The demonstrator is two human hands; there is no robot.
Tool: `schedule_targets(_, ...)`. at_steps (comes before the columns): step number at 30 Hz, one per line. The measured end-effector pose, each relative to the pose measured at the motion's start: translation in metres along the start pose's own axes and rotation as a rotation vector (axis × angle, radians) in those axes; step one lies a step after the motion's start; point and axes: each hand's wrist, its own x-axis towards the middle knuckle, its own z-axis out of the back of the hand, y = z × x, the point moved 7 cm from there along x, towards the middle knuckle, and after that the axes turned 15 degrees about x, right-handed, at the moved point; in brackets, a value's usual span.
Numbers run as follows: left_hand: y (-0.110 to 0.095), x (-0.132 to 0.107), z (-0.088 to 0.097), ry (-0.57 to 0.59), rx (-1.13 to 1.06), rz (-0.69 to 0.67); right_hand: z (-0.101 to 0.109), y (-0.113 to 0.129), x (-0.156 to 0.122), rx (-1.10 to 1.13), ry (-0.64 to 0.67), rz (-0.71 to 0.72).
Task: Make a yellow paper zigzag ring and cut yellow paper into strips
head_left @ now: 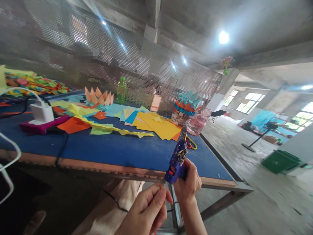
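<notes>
My right hand (190,184) is wrapped round the handle of a blue hot glue gun (174,164), held above the table's front edge with its nozzle pointing up and away. Dark, shiny residue coats its front part. At the gun's rear end, my left hand (152,206) pinches a whitish, translucent glue stick (167,185), of which only a short piece shows. Just past the nozzle lie scissors (191,143) with yellow and red handles, partly hidden by the gun. Yellow paper sheets (162,125) and a folded yellow paper strip (124,132) lie farther back.
A purple power strip (44,125) with a white charger (42,111) sits at left; cables hang over the edge. Behind are an orange paper crown (99,97), a green bottle (121,90), a paper-decorated basket (181,117) and a pink bottle (196,123). A perforated screen (146,65) backs the table.
</notes>
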Motion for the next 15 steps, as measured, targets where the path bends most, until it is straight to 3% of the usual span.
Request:
schedule_targets(9, -0.0002, 0.0065, -0.0006, -0.052, -0.001, -0.12, -0.0018, -0.001, -0.0052, -0.018, 0.004, 0.034)
schedule_targets(15, -0.0038, 0.0059, -0.0054, -0.005, -0.121, 0.004, -0.0034, 0.0021, -0.0029, 0.036, 0.047, 0.059)
